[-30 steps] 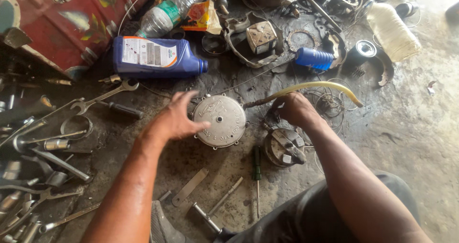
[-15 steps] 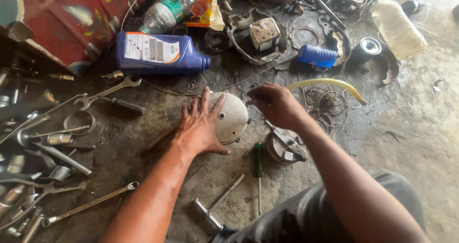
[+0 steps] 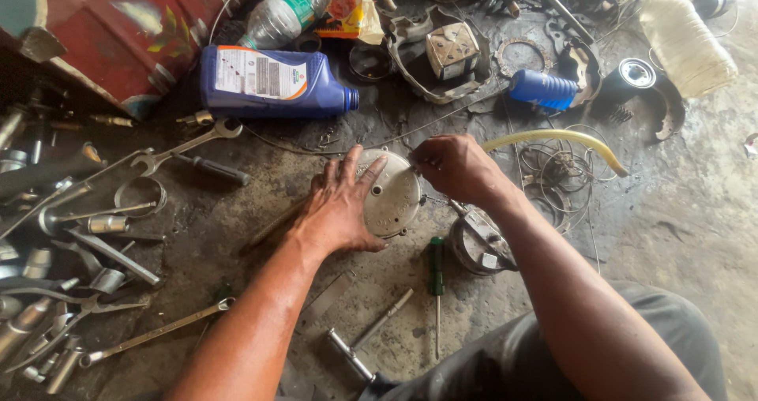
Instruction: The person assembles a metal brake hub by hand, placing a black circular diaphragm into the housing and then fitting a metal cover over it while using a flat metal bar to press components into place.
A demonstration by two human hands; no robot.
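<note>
A round grey metal engine cover (image 3: 392, 200) lies on the oily concrete floor. My left hand (image 3: 339, 204) rests flat on its left half with the fingers spread, pressing it down. My right hand (image 3: 452, 168) is closed at the cover's upper right edge, next to the end of a yellow hose (image 3: 557, 139); what the fingers pinch is hidden. A round metal engine part (image 3: 478, 243) sits just below my right wrist. A green-handled screwdriver (image 3: 436, 286) lies below the cover.
A blue oil jug (image 3: 272, 81) and a plastic water bottle (image 3: 288, 10) lie at the back. Several spanners and sockets (image 3: 87, 235) are scattered on the left. A blue canister (image 3: 545, 89), a white jug (image 3: 687, 42) and wire coils (image 3: 553, 172) lie at the right.
My left hand has slid further onto the cover and lies flat on it. My right hand has come down to the cover's upper right edge. The view has shifted slightly.
</note>
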